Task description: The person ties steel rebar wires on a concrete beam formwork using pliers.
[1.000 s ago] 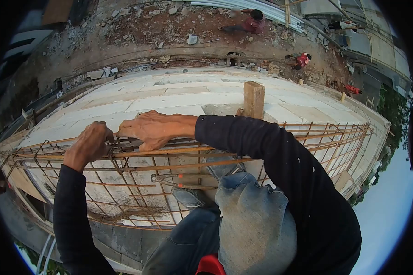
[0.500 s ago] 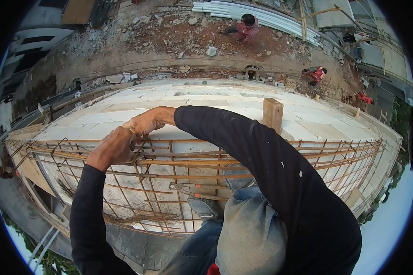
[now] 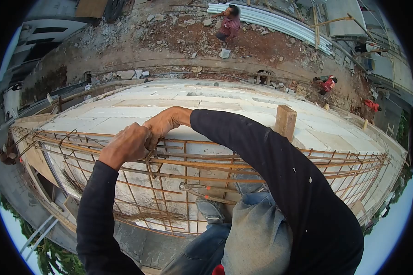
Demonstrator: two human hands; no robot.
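At the top edge of a rusty rebar cage (image 3: 202, 177), my left hand (image 3: 127, 145) and my right hand (image 3: 170, 123) meet, fingers closed and pressed together. Whatever they pinch is hidden between the fingers. My right arm reaches across from the right, its dark sleeve over the bars. Below the hands, a pair of pincers (image 3: 206, 189) with orange on the handles lies across the cage near my shoe. A loose bundle of thin wire (image 3: 147, 212) rests on the lower bars.
White block wall (image 3: 137, 109) spreads beyond the cage, with a wooden post (image 3: 285, 122) upright on it. Far below lie rubble and white pipes (image 3: 270, 25). A person in a checked shirt (image 3: 230, 26) stands there; another person in red (image 3: 326, 85) is farther right.
The whole view has shifted slightly, so my hands and the cage appear farther right. My hands stay together at the top bars. The person in the checked shirt has moved left and looks more upright.
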